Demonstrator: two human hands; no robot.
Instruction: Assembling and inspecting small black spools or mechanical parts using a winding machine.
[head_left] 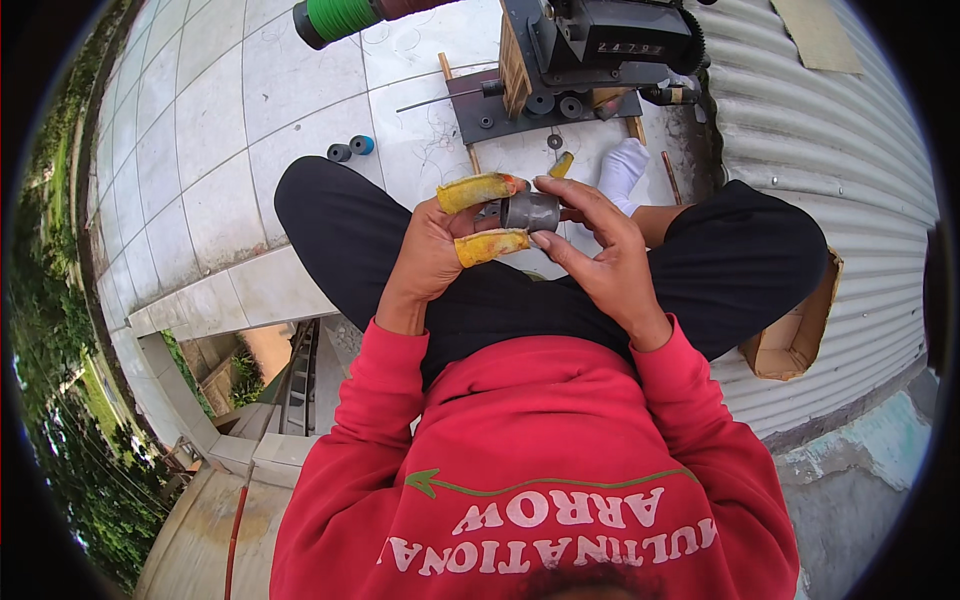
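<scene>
Between my two hands, above my lap, is a dark grey hollow cylinder with a dull, scuffed surface. My left hand grips it from the left, its thumb and a finger wrapped in yellow covers. The fingertips of my right hand close on its right end, thumb on the near side and forefinger on the far side. What lies inside the cylinder is hidden.
Ahead stands a black winding machine with a counter, on a dark board with a thin metal rod. A green thread spool is at the top. Two small cylinders stand on the tiles. A cardboard box lies right; an opening lies left.
</scene>
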